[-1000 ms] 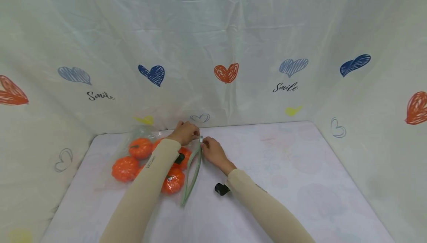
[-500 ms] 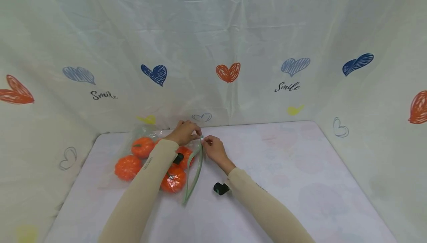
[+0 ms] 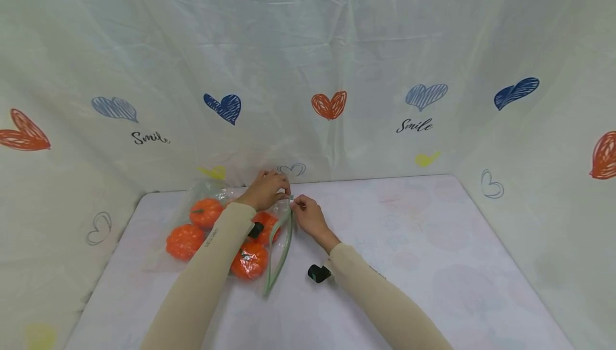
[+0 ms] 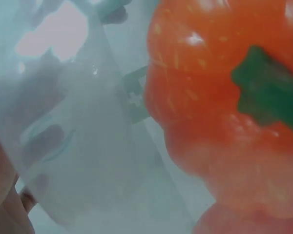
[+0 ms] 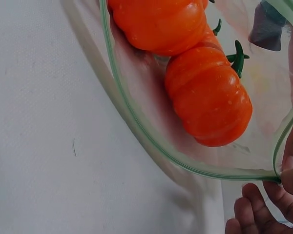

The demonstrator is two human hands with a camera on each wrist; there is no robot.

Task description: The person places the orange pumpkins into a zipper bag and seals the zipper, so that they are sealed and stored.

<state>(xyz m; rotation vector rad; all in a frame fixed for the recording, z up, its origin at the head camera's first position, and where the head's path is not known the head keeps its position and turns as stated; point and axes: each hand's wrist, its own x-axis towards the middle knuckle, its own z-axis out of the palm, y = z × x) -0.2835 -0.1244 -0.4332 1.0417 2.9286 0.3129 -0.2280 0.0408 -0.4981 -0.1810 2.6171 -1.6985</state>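
A clear zip bag [image 3: 222, 194] with green zip strips [image 5: 151, 143] lies on the table, its mouth facing right. Inside are several orange pumpkins [image 3: 248, 260] with green stems; one pumpkin [image 4: 224, 97] fills the right of the left wrist view. The strips stand apart along the mouth and meet at the far corner. There my left hand [image 3: 266, 190] pinches the bag's edge, reaching over the bag. Opposite it, my right hand [image 3: 310, 215] pinches the same corner between thumb and forefinger, its other fingers [image 5: 251, 209] loosely bent. A small pale piece shows between the fingertips.
The white table [image 3: 409, 264] ends at a cloth backdrop [image 3: 366, 141] with printed hearts, close behind my hands. A dark wrist camera [image 3: 319, 273] sticks out from the right sleeve, and another wrist camera [image 3: 256, 229] hangs over the bag at the left wrist.
The hands have closed in slightly at the far corner, and the white piece there is now mostly covered by fingertips. The head view has shifted a little; the pumpkins lie as before.
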